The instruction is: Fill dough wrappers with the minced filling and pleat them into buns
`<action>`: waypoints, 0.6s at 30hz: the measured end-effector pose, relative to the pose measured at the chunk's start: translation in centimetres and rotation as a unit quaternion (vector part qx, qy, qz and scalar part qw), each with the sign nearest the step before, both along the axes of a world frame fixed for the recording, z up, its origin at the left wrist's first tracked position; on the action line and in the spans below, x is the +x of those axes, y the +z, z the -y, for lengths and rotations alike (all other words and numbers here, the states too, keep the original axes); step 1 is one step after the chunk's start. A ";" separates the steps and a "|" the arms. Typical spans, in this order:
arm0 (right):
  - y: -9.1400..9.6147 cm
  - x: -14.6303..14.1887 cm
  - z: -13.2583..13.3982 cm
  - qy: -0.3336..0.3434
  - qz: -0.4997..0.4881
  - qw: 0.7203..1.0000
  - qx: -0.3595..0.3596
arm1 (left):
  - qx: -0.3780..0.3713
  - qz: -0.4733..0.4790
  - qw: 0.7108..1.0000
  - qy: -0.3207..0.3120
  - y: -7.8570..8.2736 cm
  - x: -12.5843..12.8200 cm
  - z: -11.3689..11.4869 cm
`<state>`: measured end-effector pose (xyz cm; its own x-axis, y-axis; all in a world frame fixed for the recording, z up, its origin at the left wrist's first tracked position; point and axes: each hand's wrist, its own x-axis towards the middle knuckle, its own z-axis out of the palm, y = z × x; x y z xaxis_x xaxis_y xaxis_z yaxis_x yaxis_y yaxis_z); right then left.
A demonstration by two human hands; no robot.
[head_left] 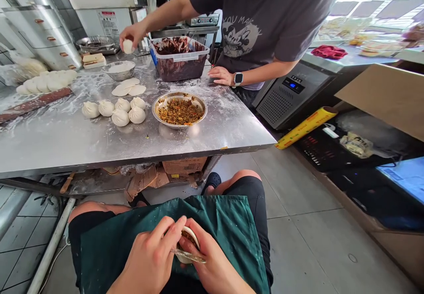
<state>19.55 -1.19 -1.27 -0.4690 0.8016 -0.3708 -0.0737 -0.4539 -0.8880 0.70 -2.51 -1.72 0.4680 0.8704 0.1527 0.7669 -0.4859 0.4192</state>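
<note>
A round dough wrapper (190, 241) is cupped in the right hand (212, 263), its fingers curled up around it, with brown filling (188, 237) seated inside, all held low over a green apron (232, 236) on the lap. The left hand (149, 258) is half closed, and a flat metal filling scraper (188, 256) appears to be pinched in it, the blade lying against the wrapper's edge. The wrapper has not yet been pleated shut. On the stainless worktop (66, 146), six pleated buns (120, 118) have been finished and are grouped together — three flat wrappers (128, 89) and a row of dough pieces (46, 83) are left unfilled, and plenty of filling remains in a steel bowl (179, 125). Across the worktop, a dough ball (127, 46) is held by a co-worker's hand (132, 34).
</note>
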 end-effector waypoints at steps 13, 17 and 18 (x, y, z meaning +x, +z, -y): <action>-0.5 0.4 -0.2 0.032 0.106 0.993 0.028 | -0.008 -0.026 0.999 -0.035 0.0 0.4 0.0; -0.7 0.2 -0.2 0.034 0.154 0.984 0.078 | 0.020 -0.049 0.997 -0.046 -0.1 0.4 0.3; -0.7 0.2 -0.3 0.044 0.161 0.983 0.070 | 0.018 -0.048 0.998 -0.047 -0.2 0.4 0.3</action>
<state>19.72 -0.90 -2.02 -0.4143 0.8175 -0.4001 0.2560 -0.3172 -0.9132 1.09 -2.85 -1.91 0.5608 0.8172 0.1329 0.7536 -0.5703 0.3269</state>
